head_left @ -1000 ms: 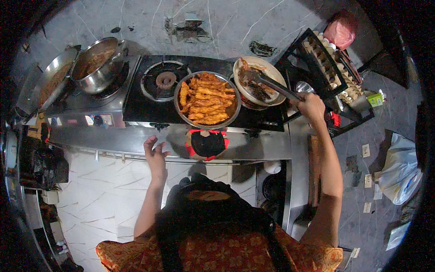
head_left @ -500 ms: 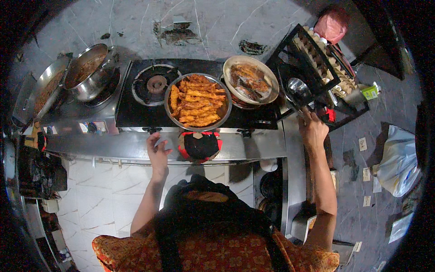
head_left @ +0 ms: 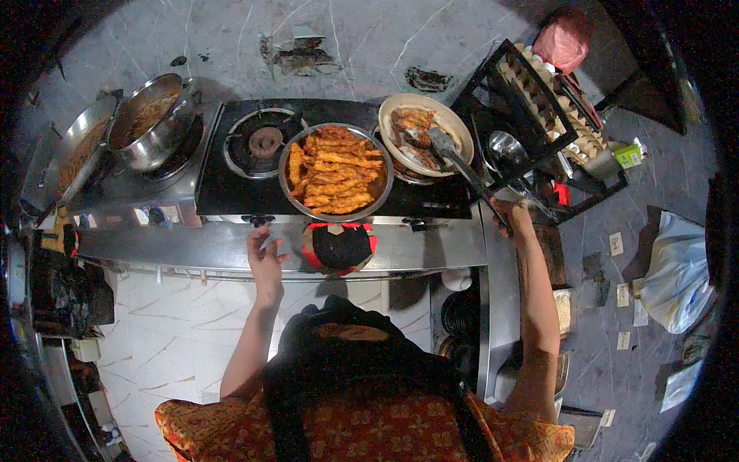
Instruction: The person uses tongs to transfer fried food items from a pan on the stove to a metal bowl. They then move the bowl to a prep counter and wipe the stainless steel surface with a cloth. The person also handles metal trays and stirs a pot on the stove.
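Observation:
My right hand (head_left: 515, 215) grips a dark long-handled spatula (head_left: 469, 176), its flat head in a pale pan (head_left: 403, 107) of browned food (head_left: 412, 120) on the stove's right side. My left hand (head_left: 263, 254) is open, fingers loosely bent, over the steel counter's front edge, holding nothing. Between my hands, a steel tray (head_left: 376, 204) of orange fried pieces (head_left: 333, 165) sits on the black stove (head_left: 225, 195), with a red and black cloth pad (head_left: 339, 249) just below it at the counter edge.
At left stand a steel pot (head_left: 152, 146) of brown food and a wide pan (head_left: 86, 135). An unused burner (head_left: 264, 143) is left of the tray. At right are a black rack (head_left: 564, 137) with egg cartons, a small steel bowl (head_left: 506, 145) and a pink bag (head_left: 560, 42).
My right hand with the spatula first withdrew from the pan toward the rack, then moved lower, and the spatula's head is back in the pan. My left hand has barely moved.

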`<action>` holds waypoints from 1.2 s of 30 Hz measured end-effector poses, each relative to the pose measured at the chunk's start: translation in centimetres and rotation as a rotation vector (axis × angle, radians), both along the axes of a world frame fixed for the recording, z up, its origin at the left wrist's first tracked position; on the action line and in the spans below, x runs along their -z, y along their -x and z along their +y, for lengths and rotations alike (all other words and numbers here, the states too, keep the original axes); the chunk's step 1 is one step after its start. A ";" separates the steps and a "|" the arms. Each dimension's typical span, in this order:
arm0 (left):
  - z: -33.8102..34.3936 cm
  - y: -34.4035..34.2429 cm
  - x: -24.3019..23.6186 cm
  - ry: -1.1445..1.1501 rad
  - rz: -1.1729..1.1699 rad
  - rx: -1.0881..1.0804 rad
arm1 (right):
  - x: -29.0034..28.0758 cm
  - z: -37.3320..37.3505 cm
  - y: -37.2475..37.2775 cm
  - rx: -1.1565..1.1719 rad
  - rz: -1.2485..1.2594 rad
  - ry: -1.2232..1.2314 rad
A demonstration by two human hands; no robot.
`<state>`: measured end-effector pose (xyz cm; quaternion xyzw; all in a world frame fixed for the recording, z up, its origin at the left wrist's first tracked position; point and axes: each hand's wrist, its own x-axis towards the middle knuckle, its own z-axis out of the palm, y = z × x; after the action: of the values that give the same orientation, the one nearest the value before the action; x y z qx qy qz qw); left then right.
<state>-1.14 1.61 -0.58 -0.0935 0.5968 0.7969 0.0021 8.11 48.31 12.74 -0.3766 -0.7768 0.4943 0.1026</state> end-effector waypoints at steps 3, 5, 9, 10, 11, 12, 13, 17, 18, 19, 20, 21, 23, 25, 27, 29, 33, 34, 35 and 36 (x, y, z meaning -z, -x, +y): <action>0.2 0.0 0.1 0.014 0.010 0.004 | -0.6 0.8 0.4 -0.003 -0.120 -0.381; 0.1 0.0 -0.2 -0.003 0.002 0.010 | -0.8 0.8 0.2 -0.040 -0.201 -0.786; -0.5 -0.3 0.1 -0.010 0.025 0.002 | -1.6 -1.7 -0.8 -0.092 -0.263 -1.245; -0.6 -0.4 0.0 -0.009 0.028 -0.003 | -2.3 -3.3 -1.0 -0.091 -0.269 -1.242; -0.7 -0.5 -0.1 -0.008 0.032 -0.008 | -2.4 -4.5 -1.4 -0.138 -0.222 -1.291; -0.7 -0.5 -0.2 0.002 0.030 -0.013 | -2.5 -5.6 -2.0 -0.184 -0.176 -1.339; -0.8 -0.6 -0.3 0.012 0.029 -0.019 | -2.5 -6.2 -2.2 -0.232 -0.128 -1.386; -0.7 -0.5 -0.3 0.011 0.012 -0.012 | -0.4 -5.8 -1.5 -0.193 -0.108 -1.513; -0.7 -0.4 -0.1 0.007 0.015 -0.004 | -0.6 -5.9 -1.0 -0.210 -0.169 -1.472; -0.8 -0.3 0.1 0.002 0.018 0.004 | -0.8 -6.0 -0.7 -0.227 -0.230 -1.430; -0.8 -0.2 0.2 -0.002 0.021 0.012 | -0.9 -6.0 -0.6 -0.243 -0.289 -1.387; -0.8 -0.2 0.2 0.005 0.019 0.008 | -0.9 -5.9 -0.6 -0.230 -0.271 -1.352; -0.6 -0.3 0.0 0.018 0.017 0.000 | -0.9 -5.0 -1.2 -0.204 -0.235 -1.283; -0.4 -0.3 -0.5 0.011 0.016 0.012 | -0.1 -2.8 -2.3 -0.143 -0.041 -0.817; -0.4 -0.3 -0.6 -0.001 0.013 0.018 | 0.4 -1.9 -2.6 0.013 0.118 -0.292; -0.5 -0.3 -0.6 -0.018 0.008 0.018 | 0.2 -1.8 -3.3 0.086 0.108 -0.004; -0.4 0.1 0.0 -0.052 0.009 0.036 | 0.7 -2.4 -4.6 0.174 0.147 0.229; -0.3 0.1 0.0 -0.034 0.019 0.047 | 0.6 -2.6 -4.9 0.159 0.155 0.256; -0.2 0.2 0.0 -0.015 0.030 0.056 | 0.5 -2.9 -5.1 0.143 0.162 0.283; -0.1 0.2 -0.1 -0.013 0.028 0.059 | 0.3 -3.2 -5.3 0.128 0.171 0.310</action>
<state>-1.36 1.51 -0.50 -0.0645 0.5941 0.8016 0.0179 13.45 45.13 12.45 -0.3934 -0.6541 0.6307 0.1402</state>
